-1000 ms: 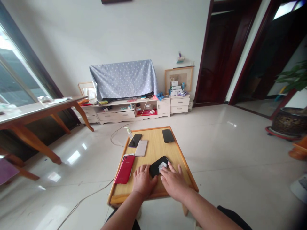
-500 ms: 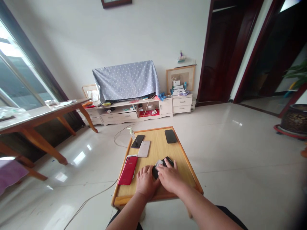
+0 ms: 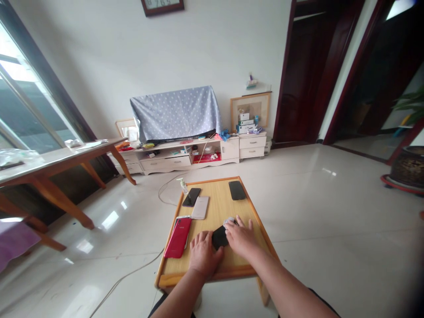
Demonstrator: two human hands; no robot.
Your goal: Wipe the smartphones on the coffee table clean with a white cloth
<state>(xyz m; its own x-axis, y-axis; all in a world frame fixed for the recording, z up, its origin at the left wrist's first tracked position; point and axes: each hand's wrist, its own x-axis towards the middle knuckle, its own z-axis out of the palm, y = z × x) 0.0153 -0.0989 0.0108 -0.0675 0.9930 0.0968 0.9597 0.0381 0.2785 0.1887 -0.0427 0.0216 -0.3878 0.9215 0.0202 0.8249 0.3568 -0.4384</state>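
Note:
A black phone point(image 3: 219, 237) lies flat at the near part of the small wooden table point(image 3: 217, 187). My left hand point(image 3: 203, 252) grips its left end between thumb and fingers, steadying it on the tabletop. Under the fingertips of my right hand point(image 3: 242, 240) is a crumpled whitish cloth or wipe point(image 3: 228, 221), pressed on the phone's far right end, which is mostly covered. Left of my hands, a red phone point(image 3: 179, 237) overlaps a white phone point(image 3: 187, 227). Beyond them are a pale pink phone point(image 3: 200, 207) and a dark phone point(image 3: 192, 197).
At the table's far right lies another black phone point(image 3: 236, 190). A clear pump bottle point(image 3: 183, 186) stands at the far left corner. A cable point(image 3: 129, 274) runs over the tiled floor. Past the table is a low white cabinet point(image 3: 165, 164); a larger wooden table point(image 3: 49, 165) stands left.
My right hand has slid the cloth right and away from me, to the phone's far end, uncovering its middle. My left hand stays on the phone. The view has tipped slightly upward.

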